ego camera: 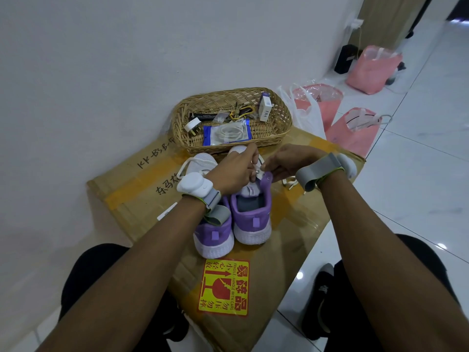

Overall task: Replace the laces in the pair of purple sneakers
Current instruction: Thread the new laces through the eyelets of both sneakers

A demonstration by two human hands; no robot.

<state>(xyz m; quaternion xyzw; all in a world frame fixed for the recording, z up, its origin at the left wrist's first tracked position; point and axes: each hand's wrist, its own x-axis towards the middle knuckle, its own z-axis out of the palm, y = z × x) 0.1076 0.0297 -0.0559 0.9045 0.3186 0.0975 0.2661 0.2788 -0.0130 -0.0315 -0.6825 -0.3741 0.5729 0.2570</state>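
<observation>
Clock bearings are taken from the sneakers, 12 pointing at the wall.

- Cardboard box (pixel 253 334): lies flat on the tiled floor and serves as the work surface. It sits between the seated person's knees.
- Pink bags (pixel 355 133): three on the floor at 1 to 2 o'clock, well apart from the shoes.
- Wicker basket (pixel 182 128): on the box at 12 o'clock, just beyond the toes.
- Purple sneakers: side by side mid-box, heels toward the person. The left sneaker (pixel 215 237) is laced, with its heel partly under the left wrist. The right sneaker (pixel 251 219) has its tongue area open.
- Left hand (pixel 233 171): over the right sneaker's throat. Its fingers are curled and pinch the white lace (pixel 260 160) at an eyelet.
- Right hand (pixel 286 161): at 1 o'clock of that throat. Thumb and fingers are closed on the right sneaker's purple top eyelet flap.
- Fragile sticker (pixel 223 287): red and yellow, on the box at 6 o'clock.
- Lace packet (pixel 227 134): blue-edged, with coiled white laces inside. It lies in the basket's near side.
- Loose lace end (pixel 290 182): on the box at 3 o'clock of the right sneaker.
</observation>
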